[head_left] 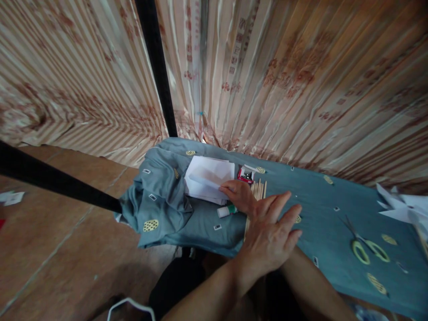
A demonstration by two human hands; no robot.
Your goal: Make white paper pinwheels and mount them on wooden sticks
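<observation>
The right hand [238, 195] is pinching the edge of a thin sheet of white paper [206, 179] between thumb and fingers. That sheet hovers over or lies on the paper stack [223, 168], at ten o'clock from the right hand; which of the two, I cannot tell. The left hand [269, 234] is released, palm down with its fingers spread, and it crosses over the right wrist; whether they touch is unclear.

Between seven and eight o'clock from the right hand lies a white-and-green glue stick [226, 211], its label too small to read. Between twelve and one sits a red box [245, 174] with shiny bits inside, and between two and three lie pale wooden sticks [260, 189], partly covered by the hands.

The tabletop cloth [316, 209] carries small white tags with dark lettering, too blurred to make out. At three o'clock from the left hand are green-handled scissors [361, 239]; farther off, between two and three, is a white paper pinwheel [408, 207]. Beyond, at twelve, the curtain [284, 120] bears square printed characters, illegible here.
</observation>
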